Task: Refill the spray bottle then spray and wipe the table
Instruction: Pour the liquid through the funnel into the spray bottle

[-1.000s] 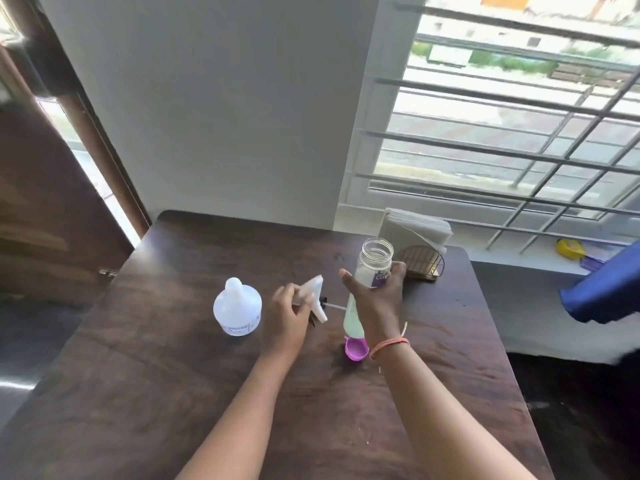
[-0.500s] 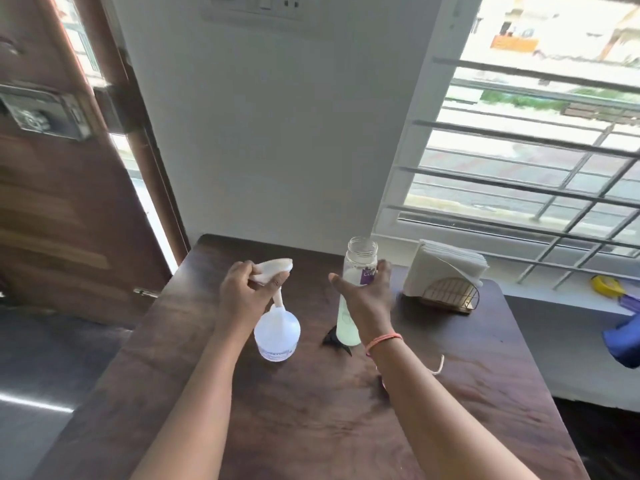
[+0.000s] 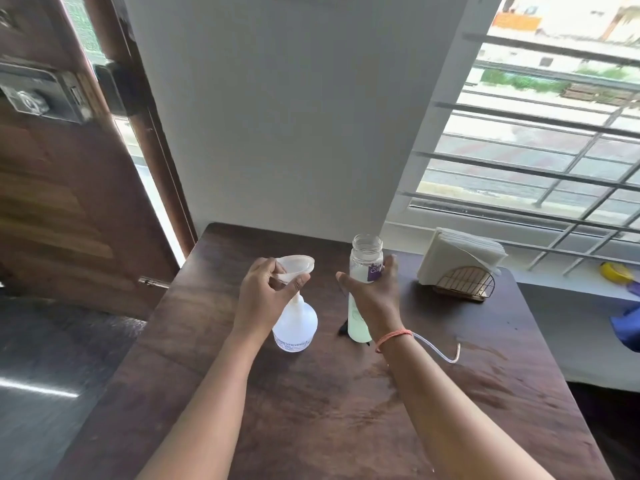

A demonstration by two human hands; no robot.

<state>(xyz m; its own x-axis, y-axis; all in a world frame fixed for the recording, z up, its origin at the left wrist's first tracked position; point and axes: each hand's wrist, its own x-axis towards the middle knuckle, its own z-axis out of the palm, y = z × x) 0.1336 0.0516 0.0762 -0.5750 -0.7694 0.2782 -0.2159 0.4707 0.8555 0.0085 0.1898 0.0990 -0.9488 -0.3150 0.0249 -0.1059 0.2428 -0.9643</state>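
Change: against the frame half a second before, little is altered; the left hand (image 3: pixel 266 296) is still kept at the funnel (image 3: pixel 295 268) and the right hand (image 3: pixel 372 299) still round the tall bottle (image 3: pixel 363 289), both shown a little nearer the view.
Earlier still: one second back, the spray head was held by the left hand, and the round bottle stood alone with no funnel in it.
Left fingers: the funnel's rim is pinched between thumb and curled fingers; the funnel is seated in the neck of the round spray bottle (image 3: pixel 295 325), which stands upright on the bench (image 3: pixel 311 410).
Right fingers: curled round the middle of the tall bottle (open mouth, pale green liquid in its lower part), which stands upright just right of the round one, the two apart.
Dip tube: a clear tube (image 3: pixel 440 351) is seen lying on the bench behind the right wrist, with a dark part at the tall bottle's foot; the rest is hidden.
Edges: the bottles are set mid-bench, well away from the left and right edges; the far edge meets the wall.
Open room: bare wood lies toward the near edge and to the left; a napkin holder (image 3: pixel 462 268) occupies the far right corner.
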